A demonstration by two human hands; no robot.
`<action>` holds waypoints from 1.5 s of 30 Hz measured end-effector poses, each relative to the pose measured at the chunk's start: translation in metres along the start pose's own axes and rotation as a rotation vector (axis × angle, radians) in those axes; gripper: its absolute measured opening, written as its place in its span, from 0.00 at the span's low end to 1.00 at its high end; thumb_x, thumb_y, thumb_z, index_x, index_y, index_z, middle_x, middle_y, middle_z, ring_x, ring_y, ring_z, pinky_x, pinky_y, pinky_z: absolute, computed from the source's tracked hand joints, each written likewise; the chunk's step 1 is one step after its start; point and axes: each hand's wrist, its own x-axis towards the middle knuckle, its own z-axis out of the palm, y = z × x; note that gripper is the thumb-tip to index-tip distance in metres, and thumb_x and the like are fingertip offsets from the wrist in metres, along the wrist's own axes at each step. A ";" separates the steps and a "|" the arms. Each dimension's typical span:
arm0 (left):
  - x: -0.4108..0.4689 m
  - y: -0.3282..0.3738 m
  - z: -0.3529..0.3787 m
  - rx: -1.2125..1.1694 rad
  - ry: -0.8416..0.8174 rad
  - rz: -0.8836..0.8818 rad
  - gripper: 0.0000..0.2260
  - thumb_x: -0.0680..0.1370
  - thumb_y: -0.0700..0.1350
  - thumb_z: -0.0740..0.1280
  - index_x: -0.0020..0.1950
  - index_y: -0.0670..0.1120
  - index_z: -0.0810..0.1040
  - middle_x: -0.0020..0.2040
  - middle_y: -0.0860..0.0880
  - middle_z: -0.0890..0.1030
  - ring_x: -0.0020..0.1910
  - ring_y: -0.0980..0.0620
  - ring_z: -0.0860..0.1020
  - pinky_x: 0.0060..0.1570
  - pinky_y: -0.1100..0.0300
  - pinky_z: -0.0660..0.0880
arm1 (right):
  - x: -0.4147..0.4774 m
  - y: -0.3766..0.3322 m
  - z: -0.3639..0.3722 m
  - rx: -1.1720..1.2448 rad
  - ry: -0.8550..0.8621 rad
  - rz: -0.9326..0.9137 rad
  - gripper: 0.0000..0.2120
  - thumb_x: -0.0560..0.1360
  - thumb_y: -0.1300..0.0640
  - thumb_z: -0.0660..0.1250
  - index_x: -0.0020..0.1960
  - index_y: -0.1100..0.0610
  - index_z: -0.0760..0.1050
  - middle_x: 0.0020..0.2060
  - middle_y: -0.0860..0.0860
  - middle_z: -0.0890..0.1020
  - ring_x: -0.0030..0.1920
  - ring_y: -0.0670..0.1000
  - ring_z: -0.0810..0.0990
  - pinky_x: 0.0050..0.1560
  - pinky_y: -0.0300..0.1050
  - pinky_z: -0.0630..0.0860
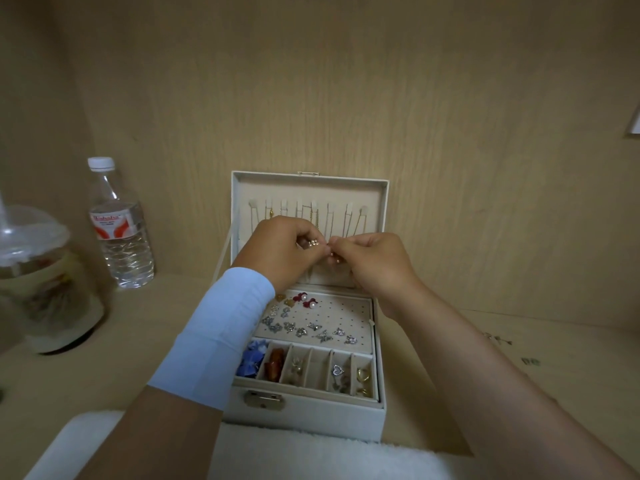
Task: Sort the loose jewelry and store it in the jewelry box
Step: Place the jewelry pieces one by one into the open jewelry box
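Left hand (280, 252): fingers curled, tips pinching a small gold piece (313, 242).
Right hand (379, 263): fingers curled tight, tips meeting the left's on the piece; what else they pinch, I cannot tell.
Piece: held in the air before the raised lid.
Box (311, 422): open on the bench; studs on the tray, rings in the front slots.
Bottle (119, 230): at 9 o'clock from the box; red-and-white label, writing unreadable.
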 end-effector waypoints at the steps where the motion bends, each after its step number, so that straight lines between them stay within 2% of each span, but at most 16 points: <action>1: 0.000 0.000 0.000 0.010 0.004 0.002 0.02 0.74 0.47 0.73 0.41 0.52 0.84 0.38 0.54 0.81 0.38 0.60 0.75 0.39 0.64 0.70 | 0.000 0.000 0.000 -0.022 0.007 -0.009 0.10 0.77 0.55 0.71 0.41 0.60 0.86 0.31 0.50 0.84 0.20 0.38 0.71 0.26 0.31 0.66; 6: -0.002 0.001 0.000 0.002 -0.002 0.042 0.05 0.74 0.44 0.72 0.40 0.54 0.82 0.39 0.57 0.81 0.42 0.60 0.76 0.45 0.61 0.73 | -0.001 -0.001 0.001 -0.031 0.005 0.029 0.12 0.76 0.54 0.71 0.38 0.59 0.86 0.35 0.54 0.86 0.23 0.42 0.71 0.30 0.37 0.68; 9: -0.002 0.002 -0.003 0.004 -0.028 0.024 0.04 0.75 0.45 0.72 0.41 0.54 0.83 0.40 0.57 0.82 0.43 0.59 0.77 0.47 0.61 0.73 | -0.003 -0.003 -0.004 -0.028 -0.063 0.097 0.12 0.76 0.57 0.69 0.36 0.59 0.83 0.32 0.54 0.84 0.22 0.45 0.67 0.24 0.34 0.64; 12: 0.000 0.001 -0.010 0.022 -0.085 -0.016 0.04 0.76 0.46 0.71 0.42 0.52 0.84 0.42 0.55 0.82 0.44 0.58 0.78 0.47 0.62 0.73 | -0.004 -0.007 -0.012 -0.045 -0.149 0.119 0.10 0.77 0.58 0.66 0.45 0.63 0.83 0.37 0.53 0.84 0.23 0.47 0.69 0.21 0.32 0.63; 14: 0.000 0.002 -0.017 0.068 -0.150 -0.022 0.04 0.76 0.47 0.71 0.43 0.52 0.84 0.40 0.55 0.82 0.40 0.58 0.76 0.44 0.62 0.72 | -0.004 -0.009 -0.017 -0.045 -0.238 0.090 0.11 0.78 0.54 0.66 0.54 0.58 0.83 0.45 0.50 0.86 0.27 0.49 0.75 0.22 0.32 0.66; 16: -0.001 0.005 -0.023 0.106 -0.220 -0.012 0.04 0.77 0.48 0.70 0.43 0.52 0.84 0.37 0.57 0.80 0.37 0.61 0.74 0.40 0.64 0.69 | -0.005 -0.008 -0.018 -0.086 -0.357 0.038 0.12 0.76 0.51 0.72 0.58 0.52 0.82 0.49 0.49 0.86 0.33 0.48 0.80 0.26 0.34 0.71; 18: -0.002 0.009 -0.028 0.146 -0.282 0.005 0.04 0.77 0.47 0.69 0.43 0.52 0.83 0.36 0.58 0.78 0.35 0.62 0.73 0.38 0.65 0.67 | -0.005 -0.004 -0.016 -0.093 -0.406 -0.014 0.12 0.73 0.55 0.76 0.55 0.55 0.84 0.47 0.53 0.87 0.34 0.47 0.81 0.34 0.36 0.77; 20: -0.002 0.012 -0.030 0.187 -0.320 0.030 0.04 0.77 0.47 0.69 0.43 0.52 0.82 0.34 0.57 0.77 0.34 0.61 0.72 0.36 0.64 0.66 | -0.004 -0.001 -0.016 -0.092 -0.396 -0.028 0.09 0.71 0.59 0.77 0.52 0.59 0.85 0.42 0.54 0.87 0.31 0.47 0.79 0.37 0.36 0.79; 24: -0.002 0.013 -0.028 0.212 -0.340 0.040 0.04 0.77 0.47 0.70 0.42 0.53 0.81 0.33 0.57 0.74 0.33 0.60 0.70 0.36 0.63 0.65 | -0.004 -0.004 -0.024 -0.119 -0.457 0.047 0.09 0.72 0.63 0.76 0.51 0.58 0.85 0.36 0.48 0.86 0.30 0.45 0.76 0.31 0.32 0.74; 26: -0.003 0.013 -0.026 0.194 -0.340 0.038 0.04 0.77 0.47 0.70 0.43 0.52 0.82 0.34 0.56 0.76 0.34 0.60 0.72 0.37 0.63 0.67 | -0.003 -0.006 -0.029 -0.174 -0.476 0.083 0.09 0.72 0.62 0.76 0.52 0.56 0.84 0.35 0.46 0.86 0.29 0.44 0.76 0.28 0.32 0.70; 29: -0.002 0.009 -0.023 0.048 -0.266 0.000 0.04 0.77 0.46 0.70 0.43 0.51 0.83 0.38 0.53 0.81 0.38 0.56 0.77 0.43 0.61 0.74 | -0.002 -0.004 -0.030 -0.163 -0.466 0.074 0.09 0.74 0.57 0.74 0.54 0.54 0.84 0.39 0.46 0.86 0.32 0.44 0.79 0.31 0.36 0.70; 32: -0.001 0.005 -0.017 -0.128 -0.166 -0.026 0.04 0.77 0.44 0.70 0.43 0.49 0.83 0.39 0.46 0.83 0.34 0.55 0.77 0.40 0.61 0.74 | -0.001 -0.003 -0.025 0.112 -0.488 0.117 0.12 0.75 0.59 0.73 0.58 0.56 0.82 0.47 0.52 0.87 0.36 0.47 0.83 0.31 0.37 0.73; 35: 0.000 0.004 -0.012 -0.181 -0.108 -0.033 0.04 0.77 0.43 0.70 0.43 0.48 0.83 0.39 0.44 0.83 0.32 0.55 0.76 0.36 0.63 0.73 | 0.002 0.001 -0.017 0.248 -0.381 0.143 0.12 0.75 0.61 0.73 0.58 0.59 0.82 0.45 0.53 0.87 0.31 0.46 0.80 0.26 0.36 0.73; 38: 0.001 0.001 -0.006 -0.143 -0.054 -0.025 0.04 0.76 0.43 0.71 0.42 0.49 0.83 0.38 0.48 0.83 0.35 0.55 0.75 0.42 0.58 0.75 | 0.005 0.007 -0.010 0.322 -0.291 0.149 0.10 0.77 0.62 0.71 0.58 0.59 0.82 0.41 0.52 0.86 0.28 0.45 0.76 0.24 0.36 0.71; 42: 0.000 -0.001 0.002 -0.074 -0.055 -0.035 0.04 0.75 0.46 0.71 0.40 0.52 0.83 0.39 0.46 0.82 0.35 0.54 0.75 0.41 0.58 0.76 | 0.007 0.013 -0.009 0.143 -0.138 0.022 0.07 0.77 0.62 0.71 0.54 0.59 0.84 0.35 0.48 0.86 0.25 0.42 0.74 0.25 0.34 0.69; 45: -0.001 -0.006 -0.002 -0.011 -0.212 -0.125 0.04 0.76 0.48 0.70 0.42 0.52 0.83 0.40 0.49 0.83 0.38 0.53 0.79 0.43 0.56 0.78 | 0.010 0.021 -0.013 -0.216 -0.148 -0.169 0.05 0.74 0.60 0.75 0.50 0.58 0.86 0.33 0.42 0.84 0.30 0.37 0.79 0.36 0.31 0.73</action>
